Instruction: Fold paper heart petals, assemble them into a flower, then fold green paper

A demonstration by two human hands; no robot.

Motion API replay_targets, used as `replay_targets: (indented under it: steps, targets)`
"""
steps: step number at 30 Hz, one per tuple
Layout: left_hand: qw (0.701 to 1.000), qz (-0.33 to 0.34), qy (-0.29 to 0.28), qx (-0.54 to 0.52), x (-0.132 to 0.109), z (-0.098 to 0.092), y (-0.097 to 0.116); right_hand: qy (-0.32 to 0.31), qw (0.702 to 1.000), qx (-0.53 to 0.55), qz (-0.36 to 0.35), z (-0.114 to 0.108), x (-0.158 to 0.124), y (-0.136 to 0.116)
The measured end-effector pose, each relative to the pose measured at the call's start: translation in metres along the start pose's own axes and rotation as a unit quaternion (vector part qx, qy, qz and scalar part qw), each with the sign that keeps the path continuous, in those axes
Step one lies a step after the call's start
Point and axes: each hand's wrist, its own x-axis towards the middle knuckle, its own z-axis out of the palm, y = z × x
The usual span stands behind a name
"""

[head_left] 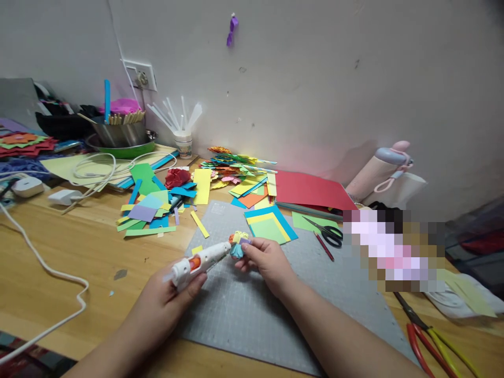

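My left hand (167, 302) is closed around a white and orange glue gun (200, 261), whose nozzle points right at a small folded paper piece (238, 244) in blue, yellow and orange. My right hand (264, 261) pinches that paper piece from the right. Both hands hover just over a grey cutting mat (252, 310) on the wooden table (59, 252).
Coloured paper scraps (157, 207) and paper sheets (270, 226) lie beyond the mat, with a red sheet (311, 190), black scissors (328, 232) and a red pencil (324, 247). White cable (47, 270) runs at left. Red-yellow pliers (429, 336) at right. A cup of glue sticks (183, 142) and a pink bottle (380, 168) stand by the wall.
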Motion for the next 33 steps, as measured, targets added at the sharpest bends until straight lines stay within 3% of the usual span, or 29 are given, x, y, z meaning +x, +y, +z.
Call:
replay_targets:
  steps: [33]
  targets:
    - [1.000, -0.013, 0.024, 0.016, -0.0027, 0.0052, -0.0070, 0.023, 1.000, -0.019, 0.003, 0.0024, 0.0004, -0.0009]
